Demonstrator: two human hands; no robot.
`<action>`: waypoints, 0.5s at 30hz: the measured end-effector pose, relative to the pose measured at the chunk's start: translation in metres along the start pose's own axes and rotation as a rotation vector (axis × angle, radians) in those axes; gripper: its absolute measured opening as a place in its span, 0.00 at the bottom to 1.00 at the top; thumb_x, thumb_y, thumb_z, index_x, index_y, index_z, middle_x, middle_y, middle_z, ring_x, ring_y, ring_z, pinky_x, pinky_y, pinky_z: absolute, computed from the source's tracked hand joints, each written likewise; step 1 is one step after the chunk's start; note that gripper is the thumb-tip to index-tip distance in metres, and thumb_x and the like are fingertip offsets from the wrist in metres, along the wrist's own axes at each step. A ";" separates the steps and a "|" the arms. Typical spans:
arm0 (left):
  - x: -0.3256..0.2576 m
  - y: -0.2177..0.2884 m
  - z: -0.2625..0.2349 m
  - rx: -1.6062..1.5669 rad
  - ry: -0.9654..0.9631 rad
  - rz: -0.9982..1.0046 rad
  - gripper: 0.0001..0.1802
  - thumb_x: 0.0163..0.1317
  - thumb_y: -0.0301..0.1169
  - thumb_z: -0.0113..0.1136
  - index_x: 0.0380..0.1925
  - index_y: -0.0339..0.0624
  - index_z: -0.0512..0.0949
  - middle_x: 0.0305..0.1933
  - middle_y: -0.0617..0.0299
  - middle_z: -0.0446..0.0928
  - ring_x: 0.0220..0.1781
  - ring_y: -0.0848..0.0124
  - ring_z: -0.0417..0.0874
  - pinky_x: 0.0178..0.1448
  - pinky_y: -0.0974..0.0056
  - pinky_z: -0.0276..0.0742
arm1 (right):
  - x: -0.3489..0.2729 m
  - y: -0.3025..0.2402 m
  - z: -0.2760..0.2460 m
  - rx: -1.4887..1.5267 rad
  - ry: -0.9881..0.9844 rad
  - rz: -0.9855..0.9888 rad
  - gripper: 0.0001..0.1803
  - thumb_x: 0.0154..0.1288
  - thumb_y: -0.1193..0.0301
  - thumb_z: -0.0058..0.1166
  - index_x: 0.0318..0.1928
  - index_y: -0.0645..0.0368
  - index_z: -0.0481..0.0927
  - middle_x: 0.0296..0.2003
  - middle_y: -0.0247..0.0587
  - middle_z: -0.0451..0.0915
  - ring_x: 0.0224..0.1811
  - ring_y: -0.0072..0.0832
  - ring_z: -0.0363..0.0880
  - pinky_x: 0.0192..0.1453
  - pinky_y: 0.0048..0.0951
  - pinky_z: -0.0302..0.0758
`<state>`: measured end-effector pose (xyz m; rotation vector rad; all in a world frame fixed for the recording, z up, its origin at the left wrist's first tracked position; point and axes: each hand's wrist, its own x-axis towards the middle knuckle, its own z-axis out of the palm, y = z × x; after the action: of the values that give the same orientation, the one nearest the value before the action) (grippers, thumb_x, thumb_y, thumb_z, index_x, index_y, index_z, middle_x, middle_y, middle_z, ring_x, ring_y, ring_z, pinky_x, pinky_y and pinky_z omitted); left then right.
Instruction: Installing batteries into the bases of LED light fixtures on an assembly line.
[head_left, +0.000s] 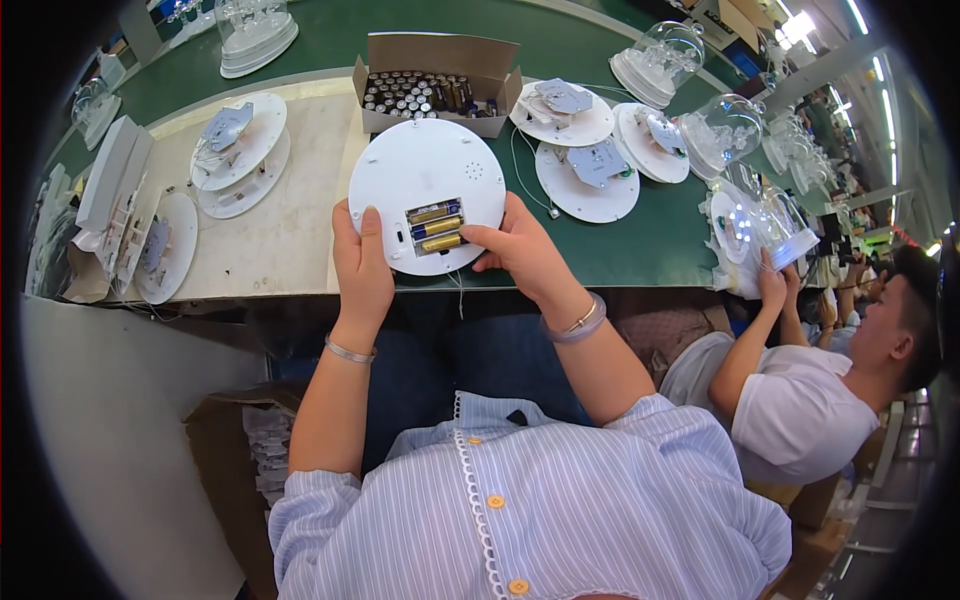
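Note:
A round white plastic base point(420, 175) lies upside down at the near edge of the bench, its open battery compartment point(436, 226) holding three gold-and-blue batteries. My left hand point(360, 268) grips the base's lower left rim, thumb on top. My right hand point(520, 250) holds the lower right rim, its thumb pressing on the lowest battery. Just behind the base stands an open cardboard box point(440, 85) packed with several upright batteries.
More white round bases point(585, 170) with circuit boards lie to the right, others stacked at left point(235, 150). Clear glass domes point(665, 60) stand on the green belt. A person in a white shirt point(800, 400) works at my right. A cardboard carton point(225, 440) sits by my left knee.

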<state>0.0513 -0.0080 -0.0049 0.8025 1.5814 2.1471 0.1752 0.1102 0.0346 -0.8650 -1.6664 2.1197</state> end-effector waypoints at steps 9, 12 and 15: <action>-0.001 0.002 0.000 0.054 0.020 0.051 0.14 0.64 0.33 0.39 0.42 0.33 0.62 0.38 0.57 0.70 0.39 0.78 0.69 0.43 0.73 0.67 | -0.003 0.001 0.014 -0.164 0.078 -0.082 0.36 0.47 0.72 0.60 0.53 0.65 0.53 0.40 0.43 0.71 0.35 0.23 0.74 0.24 0.17 0.72; -0.002 0.003 0.001 0.016 0.026 0.037 0.13 0.64 0.32 0.39 0.42 0.33 0.62 0.38 0.57 0.71 0.39 0.77 0.69 0.42 0.73 0.67 | -0.004 0.003 0.013 -0.112 0.064 -0.131 0.38 0.46 0.72 0.61 0.54 0.66 0.52 0.40 0.43 0.70 0.35 0.23 0.74 0.25 0.17 0.73; -0.003 0.001 0.001 0.033 0.029 0.057 0.13 0.64 0.32 0.39 0.42 0.33 0.62 0.37 0.57 0.71 0.38 0.77 0.70 0.42 0.73 0.67 | -0.003 0.006 0.013 -0.180 0.106 -0.230 0.41 0.45 0.71 0.61 0.55 0.66 0.50 0.39 0.43 0.71 0.31 0.23 0.75 0.20 0.16 0.72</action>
<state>0.0548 -0.0091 -0.0045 0.8399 1.6309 2.1870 0.1702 0.0967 0.0315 -0.7774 -1.8248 1.7648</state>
